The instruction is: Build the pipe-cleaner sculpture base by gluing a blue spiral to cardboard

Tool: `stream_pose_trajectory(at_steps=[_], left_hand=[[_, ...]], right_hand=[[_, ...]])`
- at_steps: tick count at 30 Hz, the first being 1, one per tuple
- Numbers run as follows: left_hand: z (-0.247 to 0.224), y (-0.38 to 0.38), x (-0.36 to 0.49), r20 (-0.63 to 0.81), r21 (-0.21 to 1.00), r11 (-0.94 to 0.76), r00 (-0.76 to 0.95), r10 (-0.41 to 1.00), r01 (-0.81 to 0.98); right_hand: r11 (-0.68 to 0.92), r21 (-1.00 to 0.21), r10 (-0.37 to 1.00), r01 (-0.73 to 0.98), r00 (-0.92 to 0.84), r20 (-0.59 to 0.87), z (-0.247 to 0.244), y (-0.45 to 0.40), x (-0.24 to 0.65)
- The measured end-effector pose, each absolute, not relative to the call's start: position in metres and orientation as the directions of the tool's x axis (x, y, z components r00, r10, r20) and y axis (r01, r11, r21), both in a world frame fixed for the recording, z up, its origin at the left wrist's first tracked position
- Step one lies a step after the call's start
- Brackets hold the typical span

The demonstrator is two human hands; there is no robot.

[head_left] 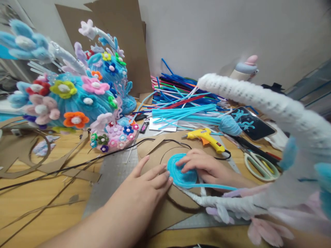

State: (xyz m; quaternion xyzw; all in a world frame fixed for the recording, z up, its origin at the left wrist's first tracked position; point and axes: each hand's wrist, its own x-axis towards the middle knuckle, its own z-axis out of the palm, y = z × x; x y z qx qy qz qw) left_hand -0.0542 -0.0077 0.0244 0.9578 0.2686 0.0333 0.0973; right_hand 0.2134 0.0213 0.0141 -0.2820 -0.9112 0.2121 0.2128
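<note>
A flat round coil of bright blue pipe cleaner (178, 177) lies over a brown cardboard piece (152, 151), one loose strand trailing right. My left hand (152, 181) rests to its left, fingers stretched out, fingertips at the coil's edge. My right hand (204, 167) grips the coil from the right, its curled fingers on the top; the thumb is mostly hidden. A white fuzzy-wrapped stem (232, 203) with pale pink and lilac petals passes just below the coil. From it a thick white curved piece (248, 91) arches up on the right, near the camera.
A yellow glue gun (205, 137) lies behind the hands, its black cord (77, 165) crossing left. Scissors (261, 165) and a phone (253, 122) are right. Pipe cleaners (186, 110) pile up behind. Flower-covered blue fuzzy models (77, 103) stand left, near cardboard scraps (72, 172).
</note>
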Motion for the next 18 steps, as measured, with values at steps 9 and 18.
stream_pose_trajectory(at_steps=[9,18], left_hand=[[0.033,-0.012,-0.052,-0.031,0.135,-0.785,0.795,0.606,0.604],[0.039,-0.007,-0.051,-0.138,0.185,-0.757,0.779,0.612,0.627]], right_hand=[[0.744,-0.346,0.664,0.571,-0.686,0.297,0.010,0.020,0.212],[0.683,-0.404,0.728,0.609,-0.611,0.310,0.008,0.019,0.216]])
